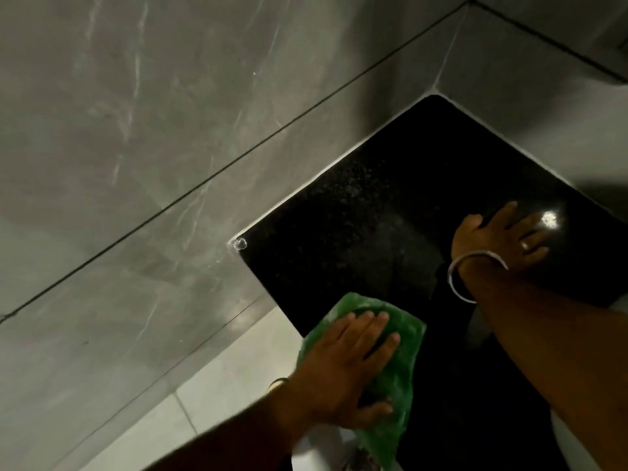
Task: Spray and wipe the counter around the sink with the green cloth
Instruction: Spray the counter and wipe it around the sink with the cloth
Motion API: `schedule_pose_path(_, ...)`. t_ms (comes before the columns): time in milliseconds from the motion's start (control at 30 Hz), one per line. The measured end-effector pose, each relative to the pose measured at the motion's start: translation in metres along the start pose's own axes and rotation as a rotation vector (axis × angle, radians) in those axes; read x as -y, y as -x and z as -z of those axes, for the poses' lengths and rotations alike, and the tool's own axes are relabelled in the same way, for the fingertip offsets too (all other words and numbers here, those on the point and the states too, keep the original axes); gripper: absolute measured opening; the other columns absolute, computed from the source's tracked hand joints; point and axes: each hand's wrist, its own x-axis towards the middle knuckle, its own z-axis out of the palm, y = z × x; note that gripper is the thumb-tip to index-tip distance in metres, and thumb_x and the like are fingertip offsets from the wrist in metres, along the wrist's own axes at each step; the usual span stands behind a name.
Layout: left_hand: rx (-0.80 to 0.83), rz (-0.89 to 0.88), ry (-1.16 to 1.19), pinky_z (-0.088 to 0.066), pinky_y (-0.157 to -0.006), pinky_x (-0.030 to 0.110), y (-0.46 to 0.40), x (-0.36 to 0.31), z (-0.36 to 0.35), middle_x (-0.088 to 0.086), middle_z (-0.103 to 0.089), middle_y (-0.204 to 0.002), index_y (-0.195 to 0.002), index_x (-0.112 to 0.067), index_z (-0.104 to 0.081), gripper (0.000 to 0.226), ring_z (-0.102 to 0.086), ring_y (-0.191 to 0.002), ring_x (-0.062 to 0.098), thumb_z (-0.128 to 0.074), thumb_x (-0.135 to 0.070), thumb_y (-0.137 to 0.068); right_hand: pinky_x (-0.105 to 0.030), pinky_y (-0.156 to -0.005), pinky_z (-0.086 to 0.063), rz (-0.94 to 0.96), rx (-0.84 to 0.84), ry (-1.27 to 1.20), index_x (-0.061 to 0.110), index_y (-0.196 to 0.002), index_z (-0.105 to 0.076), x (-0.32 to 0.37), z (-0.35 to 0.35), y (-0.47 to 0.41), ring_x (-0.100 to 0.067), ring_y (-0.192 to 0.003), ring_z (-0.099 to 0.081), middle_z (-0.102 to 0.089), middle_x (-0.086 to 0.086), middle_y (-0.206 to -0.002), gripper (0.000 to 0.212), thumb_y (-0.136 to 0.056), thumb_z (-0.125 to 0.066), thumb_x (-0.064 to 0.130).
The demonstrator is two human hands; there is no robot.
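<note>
The black speckled counter [373,215] runs into a wall corner. My left hand [343,368] lies flat with spread fingers on the green cloth [397,379], pressing it onto the counter's near left edge. My right hand [503,232] rests palm down on the counter farther right, fingers spread, with nothing in it; a silver bangle circles its wrist and a ring shows on one finger. No spray bottle is in view. A white rim, perhaps the sink [319,447], peeks out below the cloth.
Grey marbled wall tiles [136,130] enclose the counter on the left and at the back. Pale floor tiles [224,379] lie below the counter's left edge. A bright light reflection [550,219] glints by my right fingers.
</note>
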Motion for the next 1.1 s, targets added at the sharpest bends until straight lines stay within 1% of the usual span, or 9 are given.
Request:
schedule_pose_path(67, -0.029, -0.105, -0.098, -0.009, -0.122, 0.046, 0.005, 0.052, 0.021, 0.011, -0.022, -0.164, -0.155, -0.027, -0.027, 0.087, -0.021, -0.151, 0.030, -0.039, -0.075, -0.083, -0.060, -0.115, -0.004, -0.012, 0.013, 0.004, 0.021, -0.150, -0.022, -0.001, -0.001, -0.003, -0.042, -0.146, -0.010, -0.016, -0.020, -0.159, 0.073, -0.083, -0.027, 0.052)
schedule_pose_path(200, -0.125, 0.149, -0.208, -0.033, -0.115, 0.051, 0.006, 0.182, 0.073, 0.019, -0.039, -0.155, -0.149, -0.021, -0.039, 0.081, -0.042, -0.140, 0.038, -0.048, -0.068, -0.083, -0.058, -0.116, -0.001, -0.012, 0.016, 0.020, 0.021, -0.151, -0.017, -0.002, 0.002, -0.003, -0.040, -0.147, -0.006, -0.012, -0.019, -0.160, 0.073, -0.085, -0.025, 0.052)
schedule_pose_path(400, -0.200, 0.417, -0.125, -0.025, -0.118, 0.056, -0.004, 0.119, 0.045, 0.017, -0.033, -0.159, -0.150, -0.018, -0.039, 0.085, -0.034, -0.144, 0.040, -0.047, -0.068, -0.082, -0.057, -0.116, -0.001, -0.012, 0.009, 0.035, 0.022, -0.151, -0.018, 0.000, 0.004, -0.002, -0.039, -0.147, -0.006, -0.013, -0.019, -0.160, 0.073, -0.084, -0.026, 0.053)
schedule_pose_path(500, -0.243, 0.267, -0.014, -0.024, -0.118, 0.056, -0.006, 0.051, 0.021, 0.016, -0.027, -0.161, -0.152, -0.017, -0.036, 0.086, -0.026, -0.149, 0.036, -0.049, -0.067, -0.083, -0.058, -0.116, 0.000, 0.000, 0.034, 0.024, 0.021, -0.151, -0.018, 0.002, 0.007, -0.001, -0.040, -0.147, -0.005, -0.012, -0.019, -0.160, 0.075, -0.084, -0.027, 0.054)
schedule_pose_path(600, -0.127, -0.009, 0.080, -0.011, -0.122, 0.050, -0.008, -0.022, -0.003, 0.011, -0.014, -0.166, -0.156, -0.021, -0.023, 0.089, -0.015, -0.152, 0.032, -0.047, -0.065, -0.082, -0.058, -0.116, 0.001, 0.008, 0.088, 0.069, 0.019, -0.152, -0.012, 0.001, 0.011, -0.001, -0.041, -0.147, -0.001, -0.006, -0.020, -0.161, 0.080, -0.084, -0.027, 0.059)
schedule_pose_path(733, -0.009, -0.311, 0.014, 0.000, -0.125, 0.043, -0.005, -0.011, 0.001, 0.009, -0.009, -0.167, -0.157, -0.022, -0.018, 0.086, -0.005, -0.154, 0.027, -0.044, -0.067, -0.087, -0.060, -0.114, 0.005, 0.096, 0.268, 0.102, 0.020, -0.152, -0.007, -0.007, 0.028, -0.001, -0.045, -0.146, 0.006, 0.003, -0.020, -0.161, 0.079, -0.089, -0.024, 0.064)
schedule_pose_path(867, -0.035, -0.498, -0.123, -0.002, -0.125, 0.044, 0.003, 0.021, 0.016, 0.010, -0.015, -0.166, -0.156, -0.016, -0.022, 0.087, -0.006, -0.155, 0.027, -0.038, -0.069, -0.090, -0.053, -0.117, -0.012, 0.540, 0.387, 0.062, 0.018, -0.149, -0.028, -0.025, 0.065, 0.030, -0.041, -0.145, -0.016, -0.017, -0.018, -0.160, 0.064, -0.095, -0.041, 0.051)
schedule_pose_path(967, -0.191, -0.258, -0.126, -0.027, -0.118, 0.053, 0.018, 0.041, 0.023, 0.013, -0.034, -0.159, -0.151, -0.010, -0.037, 0.084, -0.025, -0.150, 0.032, -0.040, -0.069, -0.091, -0.041, -0.113, -0.033, 1.022, 0.498, -0.108, 0.020, -0.140, -0.046, -0.033, 0.095, 0.098, -0.029, -0.135, -0.044, -0.046, -0.012, -0.147, 0.059, -0.090, -0.051, 0.051)
schedule_pose_path(1100, -0.219, 0.036, -0.046, -0.037, -0.111, 0.056, 0.031, 0.069, 0.038, 0.011, -0.062, -0.133, -0.118, -0.015, -0.066, 0.071, -0.050, -0.134, 0.034, -0.049, -0.074, -0.081, -0.037, -0.102, -0.040, 1.217, 0.651, 0.314, 0.023, -0.142, -0.041, -0.020, 0.105, 0.158, -0.031, -0.123, -0.052, -0.055, -0.012, -0.137, 0.081, -0.075, -0.061, 0.064)
